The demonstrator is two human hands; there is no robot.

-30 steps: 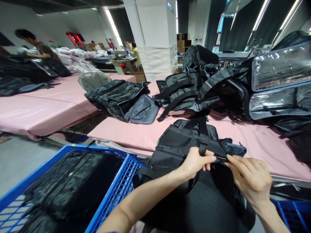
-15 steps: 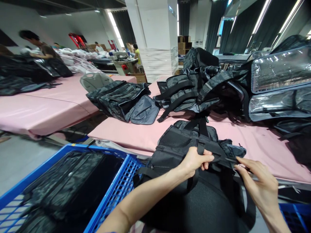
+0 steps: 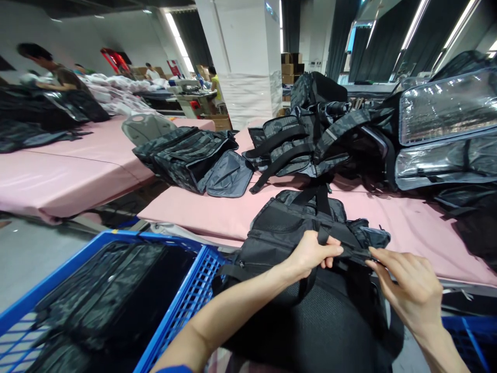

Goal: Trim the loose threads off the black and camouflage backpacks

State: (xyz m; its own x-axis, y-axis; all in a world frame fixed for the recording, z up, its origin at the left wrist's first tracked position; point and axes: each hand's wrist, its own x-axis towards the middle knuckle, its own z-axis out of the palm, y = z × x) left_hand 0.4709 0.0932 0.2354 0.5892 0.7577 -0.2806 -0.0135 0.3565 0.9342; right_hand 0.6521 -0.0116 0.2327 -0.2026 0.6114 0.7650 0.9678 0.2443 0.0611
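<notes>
A black backpack (image 3: 334, 316) lies in front of me, its mesh back panel towards me and its far part on the pink table. My left hand (image 3: 316, 253) is closed on a black webbing strap (image 3: 323, 234) near the bag's middle. To its right, my right hand (image 3: 407, 277) pinches a thin dark piece at the bag's edge between thumb and fingertips, seemingly a strap end. A short stretch of dark webbing and fabric runs between the two hands. The exact shape of what the right fingertips hold is too small to tell.
Camouflage bags (image 3: 186, 155) and strapped packs (image 3: 287, 140) cover the pink table (image 3: 209, 217). Open silver-lined bags (image 3: 446, 109) stand at the right. A blue crate (image 3: 155, 316) at the left holds more bags. A person (image 3: 58, 72) works at another table.
My right hand has shifted slightly left, nearer my left hand. The left hand keeps its grip on the strap. The whole view has drifted a little.
</notes>
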